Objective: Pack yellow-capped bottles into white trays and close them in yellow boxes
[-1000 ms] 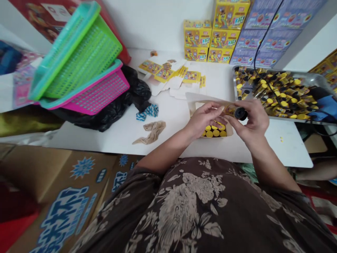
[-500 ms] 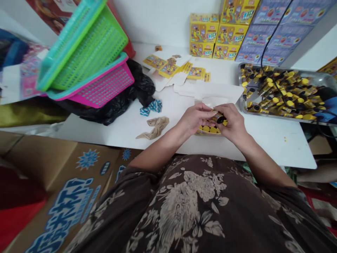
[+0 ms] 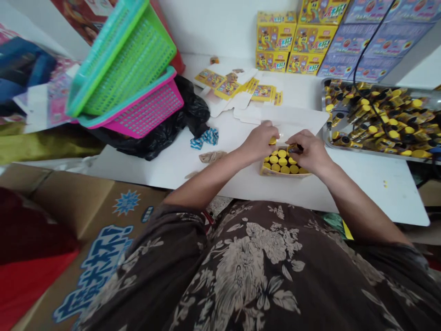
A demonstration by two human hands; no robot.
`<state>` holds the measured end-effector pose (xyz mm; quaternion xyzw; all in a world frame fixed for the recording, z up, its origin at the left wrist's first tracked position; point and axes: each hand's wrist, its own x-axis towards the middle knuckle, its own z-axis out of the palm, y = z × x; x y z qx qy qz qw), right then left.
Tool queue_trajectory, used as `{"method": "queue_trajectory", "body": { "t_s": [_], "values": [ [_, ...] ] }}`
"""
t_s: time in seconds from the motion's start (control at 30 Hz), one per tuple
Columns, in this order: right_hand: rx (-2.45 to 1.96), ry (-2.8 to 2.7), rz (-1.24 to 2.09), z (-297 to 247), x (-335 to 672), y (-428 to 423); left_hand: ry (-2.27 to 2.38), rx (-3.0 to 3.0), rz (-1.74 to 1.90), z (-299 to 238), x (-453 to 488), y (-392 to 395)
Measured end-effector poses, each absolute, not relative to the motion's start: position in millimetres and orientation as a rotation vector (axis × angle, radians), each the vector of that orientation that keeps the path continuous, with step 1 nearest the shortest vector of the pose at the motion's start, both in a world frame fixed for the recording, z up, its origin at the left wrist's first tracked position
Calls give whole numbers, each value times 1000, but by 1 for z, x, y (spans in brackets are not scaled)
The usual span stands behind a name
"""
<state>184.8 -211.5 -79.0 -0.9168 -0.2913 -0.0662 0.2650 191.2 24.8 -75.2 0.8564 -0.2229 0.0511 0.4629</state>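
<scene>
A small open carton (image 3: 267,172) stands on the white table, filled with rows of small tubes whose yellow caps (image 3: 282,162) face up. Over its back left part, my left hand (image 3: 261,141) pinches a yellow-capped tube (image 3: 272,140). At the right side of the carton, my right hand (image 3: 309,151) has its fingers closed on another small tube (image 3: 295,148), its dark end towards the right. The carton's white lid flap (image 3: 296,119) lies folded back behind the hands.
A metal tray (image 3: 361,145) heaped with tubes sits at the right, a black cable hanging across it. Yellow boxes (image 3: 275,39) and purple boxes (image 3: 347,48) are stacked behind. Flattened cartons (image 3: 229,87) lie behind left. Stacked baskets (image 3: 144,105) and a black bag stand left; a cardboard box (image 3: 113,239) is below.
My hands have moved apart, uncovering more yellow caps in the carton. Before, both were together at one tube; now each holds a tube. The view has shifted slightly left.
</scene>
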Motion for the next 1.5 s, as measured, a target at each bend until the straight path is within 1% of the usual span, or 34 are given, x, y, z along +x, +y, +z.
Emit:
{"method": "queue_trajectory", "body": {
  "t_s": [0.1, 0.27, 0.37, 0.53, 0.67, 0.73, 0.83, 0.93, 1.07, 1.17, 1.33, 1.5],
  "values": [
    [-2563, -837, -61, -79, 185, -205, -719, 2378, 99, -79, 198, 26],
    [-2967, -966, 165, -69, 179, -193, -900, 2638, 88, -76, 198, 20],
    [-3076, -1008, 150, -65, 177, -193, -918, 2698, 77, -74, 198, 20],
    [-3145, -1153, 33, -61, 178, -196, -876, 2735, 112, -71, 193, 19],
    [-3057, -1089, -162, -59, 182, -195, -722, 2538, 301, -72, 186, 21],
    [-2971, -1027, -233, -60, 185, -195, -529, 2368, 433, -77, 184, 27],
    [-2897, -966, -230, -62, 191, -196, -181, 2086, 534, -93, 186, 37],
    [-2870, -920, -134, -64, 194, -191, 36, 1814, 380, -115, 190, 36],
    [-2942, -867, 119, -66, 192, -173, 20, 1599, 91, -138, 188, 16],
    [-3034, -969, 213, -64, 186, -162, 76, 1567, 95, -143, 182, 1],
    [-3089, -952, 115, -44, 166, -160, 118, 1528, 140, -142, 178, -6],
    [-3071, -1078, 516, -27, 155, -157, 103, 1527, 141, -139, 178, -7]
  ]
}}
